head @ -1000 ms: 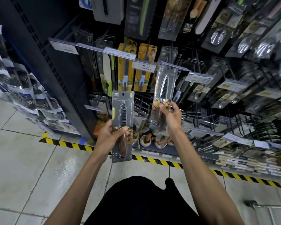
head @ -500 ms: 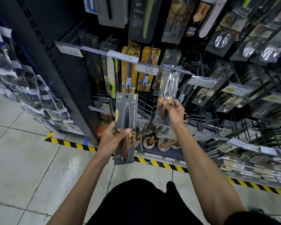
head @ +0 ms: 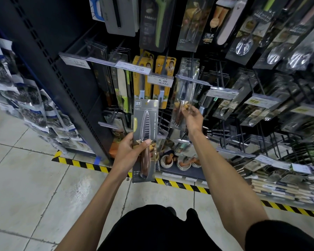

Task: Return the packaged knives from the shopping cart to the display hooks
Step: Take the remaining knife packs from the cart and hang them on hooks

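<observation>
Left hand (head: 130, 153) grips a grey carded knife pack (head: 145, 124) low, seemingly light and stiff; right hand (head: 192, 119) pinches a clear-plastic knife pack (head: 182, 95).

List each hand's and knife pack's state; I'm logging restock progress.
left hand: holds the dark knife pack around its lower half.
dark knife pack: upright, not hung.
right hand: pinches the clear knife pack at its lower part.
clear knife pack: raised at a display hook; whether threaded on, cannot tell.
</observation>
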